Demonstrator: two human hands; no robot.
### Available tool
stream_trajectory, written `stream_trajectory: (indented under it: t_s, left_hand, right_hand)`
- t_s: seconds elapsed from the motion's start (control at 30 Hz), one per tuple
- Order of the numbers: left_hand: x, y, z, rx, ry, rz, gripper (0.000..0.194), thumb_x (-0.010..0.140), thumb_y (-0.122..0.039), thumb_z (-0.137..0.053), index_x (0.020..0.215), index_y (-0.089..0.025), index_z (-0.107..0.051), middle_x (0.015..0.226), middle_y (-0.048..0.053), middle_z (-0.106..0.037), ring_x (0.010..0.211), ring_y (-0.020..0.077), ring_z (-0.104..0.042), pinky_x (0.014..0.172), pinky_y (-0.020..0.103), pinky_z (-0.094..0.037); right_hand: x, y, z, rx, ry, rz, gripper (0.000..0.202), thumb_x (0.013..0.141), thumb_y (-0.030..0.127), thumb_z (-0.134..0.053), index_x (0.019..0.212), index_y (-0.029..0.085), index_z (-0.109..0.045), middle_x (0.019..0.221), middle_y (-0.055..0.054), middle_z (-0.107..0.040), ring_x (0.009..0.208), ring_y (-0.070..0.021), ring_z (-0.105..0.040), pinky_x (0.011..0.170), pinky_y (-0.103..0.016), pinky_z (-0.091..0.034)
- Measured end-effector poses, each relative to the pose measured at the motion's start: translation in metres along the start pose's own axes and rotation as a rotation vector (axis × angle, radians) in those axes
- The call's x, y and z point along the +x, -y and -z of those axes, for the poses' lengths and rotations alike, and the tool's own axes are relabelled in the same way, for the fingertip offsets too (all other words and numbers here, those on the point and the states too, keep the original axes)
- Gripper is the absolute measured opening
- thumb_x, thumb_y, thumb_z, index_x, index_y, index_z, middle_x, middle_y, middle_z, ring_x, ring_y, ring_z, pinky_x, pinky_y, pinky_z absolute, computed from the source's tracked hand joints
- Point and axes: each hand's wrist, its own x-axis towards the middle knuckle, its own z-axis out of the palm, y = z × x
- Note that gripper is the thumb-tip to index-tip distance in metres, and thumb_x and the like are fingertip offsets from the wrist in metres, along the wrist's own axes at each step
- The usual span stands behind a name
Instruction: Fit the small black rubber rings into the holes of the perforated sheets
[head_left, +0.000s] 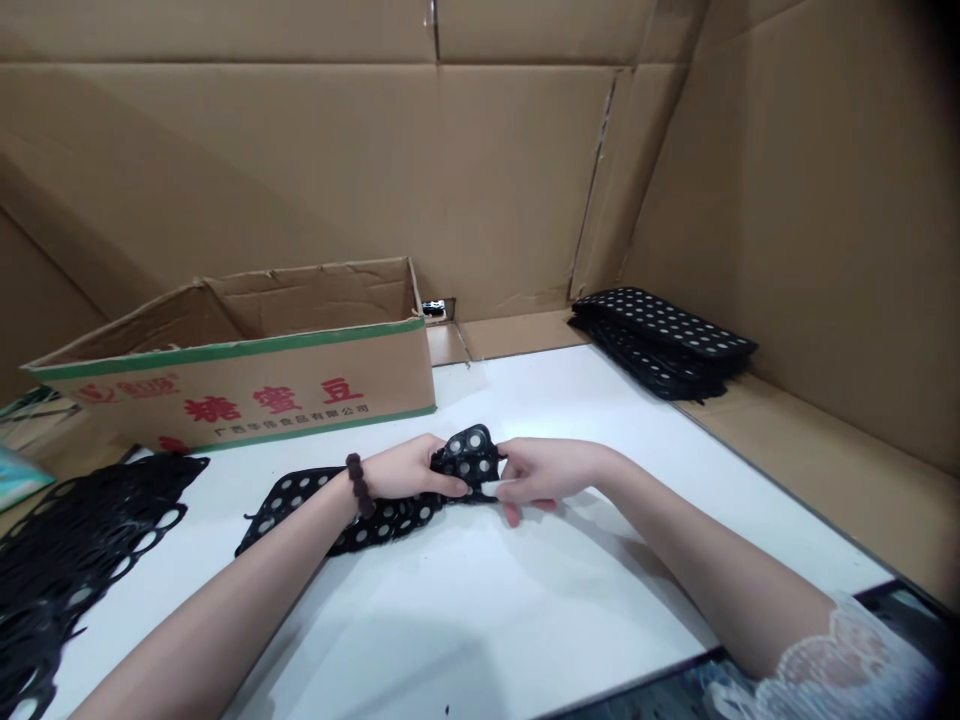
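My left hand (424, 468), a dark bead bracelet at its wrist, is closed on a black sheet with pale round dots (466, 458), its thumb lying over the near edge. The sheet's top part stands up between my two hands. Opposite it, my right hand (529, 475) pinches at the sheet's right edge, where a small white piece (492, 488) shows by the fingertips; I cannot make out what it is. Beneath my left wrist lie more black dotted sheets (292, 490), partly hidden by the forearm.
At the left is a heap of black netlike scraps with round holes (82, 530). An open cardboard box (247, 385) with red lettering stands behind it. A stack of black dotted sheets (664, 335) lies at the back right. Cardboard walls (315, 170) surround the white table (570, 610).
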Motion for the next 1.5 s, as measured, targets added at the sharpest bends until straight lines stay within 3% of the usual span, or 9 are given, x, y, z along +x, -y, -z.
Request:
stream_trajectory:
  t_s: [0.17, 0.7, 0.83, 0.97, 1.1, 1.23, 1.37, 1.5]
  left_hand:
    - [0.001, 0.002, -0.002, 0.005, -0.016, -0.008, 0.022, 0.069, -0.035, -0.055, 0.076, -0.014, -0.055, 0.064, -0.003, -0.05, 0.059, 0.0102, -0.043, 0.055, 0.02, -0.034]
    - [0.0, -0.002, -0.002, 0.012, -0.02, -0.051, 0.021, 0.074, -0.032, -0.05, 0.08, -0.013, -0.055, 0.074, 0.002, -0.059, 0.068, 0.0139, -0.051, 0.065, 0.024, -0.04]
    - [-0.002, -0.004, -0.004, 0.074, -0.077, -0.079, 0.019, 0.076, -0.031, -0.045, 0.083, -0.015, -0.053, 0.074, 0.001, -0.059, 0.067, 0.0132, -0.051, 0.064, 0.023, -0.04]
    - [-0.004, -0.008, -0.004, 0.272, -0.165, -0.105, 0.021, 0.075, -0.029, -0.046, 0.091, -0.017, -0.054, 0.085, 0.001, -0.059, 0.074, 0.0146, -0.052, 0.066, 0.022, -0.039]
    - [-0.005, -0.01, -0.004, 0.46, -0.175, 0.013, 0.019, 0.073, -0.033, -0.048, 0.072, -0.015, -0.056, 0.065, -0.001, -0.058, 0.059, 0.0139, -0.05, 0.053, 0.021, -0.035]
    - [-0.002, -0.008, -0.007, 0.545, -0.277, -0.015, 0.021, 0.076, -0.031, -0.044, 0.067, -0.016, -0.055, 0.065, 0.001, -0.059, 0.059, 0.0146, -0.051, 0.054, 0.022, -0.034]
    - [0.001, -0.005, -0.015, 0.591, -0.38, -0.05, 0.018, 0.077, -0.028, -0.042, 0.074, -0.016, -0.055, 0.075, 0.005, -0.062, 0.069, 0.0176, -0.054, 0.062, 0.024, -0.036]
    - [0.002, -0.005, -0.022, 0.602, -0.429, -0.071, 0.016, 0.077, -0.027, -0.042, 0.075, -0.015, -0.053, 0.075, 0.006, -0.061, 0.068, 0.0174, -0.053, 0.061, 0.024, -0.036]
  right_hand:
    - [-0.001, 0.007, -0.004, -0.082, -0.078, -0.098, 0.021, 0.072, 0.013, -0.038, 0.092, 0.012, -0.043, 0.072, -0.003, -0.065, 0.036, -0.0042, -0.042, 0.037, -0.016, -0.034]
    - [0.002, 0.007, -0.007, -0.008, -0.106, -0.06, 0.019, 0.073, 0.013, -0.038, 0.091, 0.014, -0.043, 0.067, -0.001, -0.063, 0.036, -0.0045, -0.046, 0.034, -0.014, -0.035]
    - [0.006, 0.003, -0.011, -0.017, -0.256, -0.067, 0.015, 0.074, 0.017, -0.04, 0.089, 0.016, -0.042, 0.07, -0.001, -0.061, 0.036, -0.0062, -0.049, 0.034, -0.017, -0.037]
    - [0.011, -0.005, -0.017, -0.074, -0.387, -0.043, 0.008, 0.074, 0.021, -0.041, 0.081, 0.016, -0.042, 0.059, 0.001, -0.055, 0.036, -0.0077, -0.049, 0.039, -0.019, -0.04]
    - [0.016, -0.006, -0.024, -0.095, -0.451, -0.015, 0.007, 0.075, 0.02, -0.039, 0.08, 0.016, -0.043, 0.063, 0.0, -0.055, 0.037, -0.0077, -0.05, 0.041, -0.02, -0.039]
    - [0.021, 0.0, -0.029, -0.136, -0.593, -0.005, 0.008, 0.074, 0.018, -0.041, 0.08, 0.015, -0.045, 0.074, -0.003, -0.058, 0.042, -0.0074, -0.05, 0.047, -0.02, -0.039]
    - [0.03, -0.001, -0.031, -0.093, -0.692, -0.032, 0.008, 0.074, 0.018, -0.042, 0.08, 0.014, -0.046, 0.063, -0.001, -0.057, 0.045, -0.0093, -0.051, 0.051, -0.021, -0.039]
    - [0.04, -0.009, -0.034, 0.042, -0.735, -0.096, 0.003, 0.073, 0.016, -0.042, 0.075, 0.015, -0.043, 0.05, 0.003, -0.049, 0.037, -0.0085, -0.047, 0.043, -0.019, -0.037]
